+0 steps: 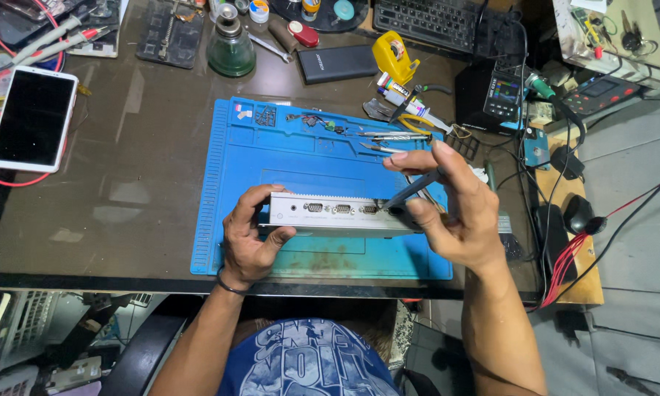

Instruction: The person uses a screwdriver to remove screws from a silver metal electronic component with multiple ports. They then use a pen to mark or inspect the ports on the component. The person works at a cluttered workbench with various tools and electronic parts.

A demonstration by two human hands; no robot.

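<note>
A grey metal box (341, 214) with a row of ports on its near face lies on the front half of the blue work mat (235, 183). The left hand (249, 238) clasps its left end, grip closed around that corner. The right hand (455, 213) pinches a slim dark tool (412, 189), its tip at the box's right end. Tweezers (392, 136) lie at the mat's far edge. Bare bench (136, 169) stretches left toward a white phone (33, 117); cables and instruments crowd the right edge.
</note>
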